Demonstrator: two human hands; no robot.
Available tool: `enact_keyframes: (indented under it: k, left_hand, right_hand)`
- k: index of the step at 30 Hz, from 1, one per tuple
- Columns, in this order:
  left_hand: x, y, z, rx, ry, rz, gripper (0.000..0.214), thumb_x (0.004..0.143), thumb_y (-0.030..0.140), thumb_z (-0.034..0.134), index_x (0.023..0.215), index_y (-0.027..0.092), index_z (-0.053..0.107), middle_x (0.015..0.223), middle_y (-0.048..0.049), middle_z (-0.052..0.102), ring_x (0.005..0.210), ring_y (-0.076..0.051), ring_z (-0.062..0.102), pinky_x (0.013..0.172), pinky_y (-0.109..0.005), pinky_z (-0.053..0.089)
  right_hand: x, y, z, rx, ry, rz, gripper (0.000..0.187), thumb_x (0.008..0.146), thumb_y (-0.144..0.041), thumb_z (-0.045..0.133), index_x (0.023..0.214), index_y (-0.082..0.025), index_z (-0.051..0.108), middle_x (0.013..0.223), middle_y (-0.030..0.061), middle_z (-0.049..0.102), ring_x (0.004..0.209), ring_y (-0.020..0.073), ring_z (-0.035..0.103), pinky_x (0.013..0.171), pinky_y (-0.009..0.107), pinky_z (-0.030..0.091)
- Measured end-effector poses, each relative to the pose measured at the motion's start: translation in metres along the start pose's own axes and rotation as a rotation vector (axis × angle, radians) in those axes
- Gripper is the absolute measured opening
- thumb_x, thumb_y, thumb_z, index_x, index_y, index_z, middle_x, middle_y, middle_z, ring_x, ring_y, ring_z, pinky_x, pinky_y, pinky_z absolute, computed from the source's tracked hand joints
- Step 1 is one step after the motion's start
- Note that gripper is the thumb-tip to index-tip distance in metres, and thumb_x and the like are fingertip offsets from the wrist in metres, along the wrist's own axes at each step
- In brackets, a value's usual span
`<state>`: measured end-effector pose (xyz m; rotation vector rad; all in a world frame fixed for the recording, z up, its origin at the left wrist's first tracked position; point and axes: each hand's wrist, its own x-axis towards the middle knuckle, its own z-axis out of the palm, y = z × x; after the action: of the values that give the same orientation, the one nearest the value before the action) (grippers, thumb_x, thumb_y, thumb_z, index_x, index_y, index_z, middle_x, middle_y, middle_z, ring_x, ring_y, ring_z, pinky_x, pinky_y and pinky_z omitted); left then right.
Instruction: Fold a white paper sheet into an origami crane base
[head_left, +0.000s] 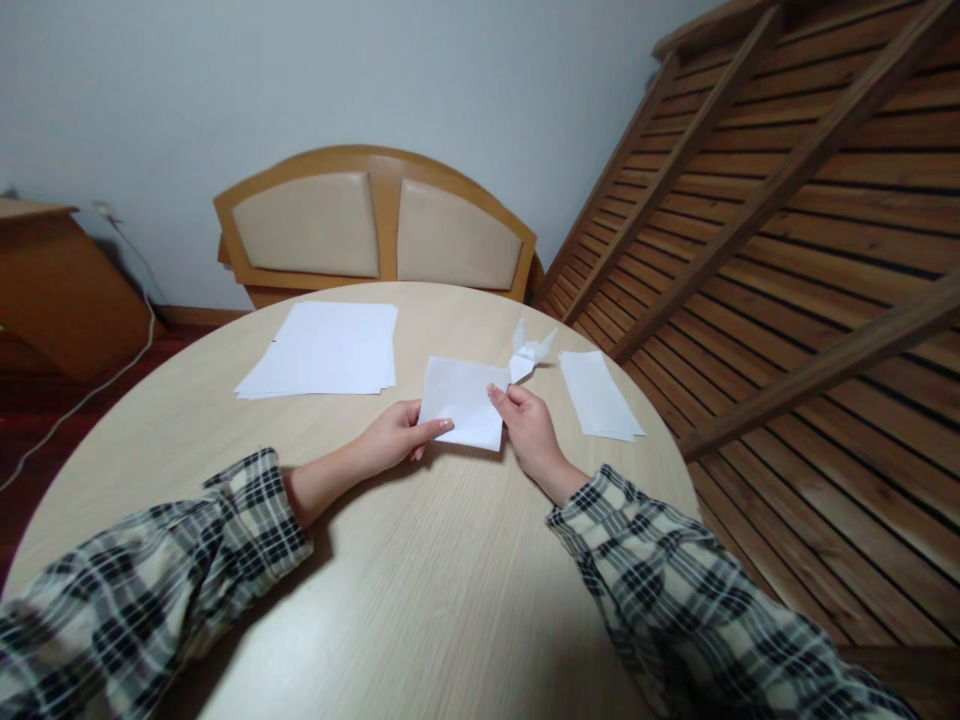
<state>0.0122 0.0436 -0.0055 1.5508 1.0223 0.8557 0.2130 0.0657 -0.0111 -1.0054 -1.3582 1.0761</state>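
Observation:
Between my two hands is a white, roughly square piece of paper (463, 398), held a little above the table. My left hand (397, 435) pinches its lower left edge, thumb on top and fingers underneath. At the right edge, my right hand (529, 430) grips it the same way, the thumb lying on the upper right part. Just beyond my right hand stands a folded white paper figure (529, 352) with two upright points, which looks like an origami piece. Whether the held paper is folded in layers I cannot tell.
A stack of white paper sheets (326, 345) lies at the back left of the round table (420, 600). Narrow paper strips (598, 395) lie at the right. Behind are a padded headboard (379, 220) and a slatted wooden panel (810, 260) leaning at the right.

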Motion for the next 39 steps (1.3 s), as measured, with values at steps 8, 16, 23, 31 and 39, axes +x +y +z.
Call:
enact_keyframes:
  k: [8,16,23,31,39]
  left_hand:
    - [0.004,-0.005,-0.001,-0.047,0.185,0.068,0.037,0.078,0.050,0.063,0.066,0.018,0.050,0.044,0.0051,0.046,0.039,-0.007,0.037,0.040,-0.021,0.026]
    - [0.003,-0.004,0.001,-0.004,0.208,0.103,0.037,0.080,0.050,0.062,0.066,0.018,0.050,0.045,0.0052,0.047,0.040,-0.007,0.038,0.041,-0.022,0.028]
    - [0.003,-0.004,0.000,0.013,0.191,0.092,0.040,0.079,0.053,0.062,0.065,0.017,0.051,0.044,0.0044,0.048,0.039,-0.008,0.039,0.040,-0.021,0.027]
    - [0.003,-0.007,-0.002,-0.036,0.220,0.090,0.042,0.080,0.053,0.063,0.061,0.017,0.050,0.044,0.0045,0.048,0.038,-0.007,0.039,0.040,-0.021,0.029]
    - [0.003,-0.007,-0.002,-0.076,0.224,0.084,0.044,0.081,0.052,0.063,0.058,0.018,0.049,0.042,0.0043,0.047,0.039,-0.007,0.039,0.042,-0.021,0.030]
  right_hand:
    - [-0.009,-0.007,0.008,0.161,-0.274,0.342,0.045,0.073,-0.060,0.070,0.079,-0.017,0.058,0.063,0.0031,0.068,0.051,0.0116,0.062,0.049,0.022,0.051]
    - [-0.010,-0.008,0.013,0.171,-0.271,0.404,0.020,0.083,-0.033,0.069,0.082,-0.015,0.060,0.063,0.0033,0.071,0.053,0.0113,0.066,0.053,0.021,0.056]
    - [-0.010,-0.009,0.012,0.129,-0.277,0.389,0.019,0.084,-0.032,0.068,0.082,-0.015,0.060,0.061,0.0031,0.070,0.050,0.0113,0.065,0.050,0.021,0.057]
    - [-0.007,-0.010,0.002,0.122,-0.374,0.441,0.031,0.087,-0.043,0.062,0.076,-0.014,0.058,0.062,0.0044,0.070,0.052,0.0120,0.067,0.051,0.022,0.056]
    - [-0.009,-0.010,0.001,-0.063,-0.332,0.299,0.037,0.085,-0.050,0.060,0.068,-0.018,0.052,0.040,-0.0042,0.056,0.032,0.0092,0.052,0.031,0.016,0.039]
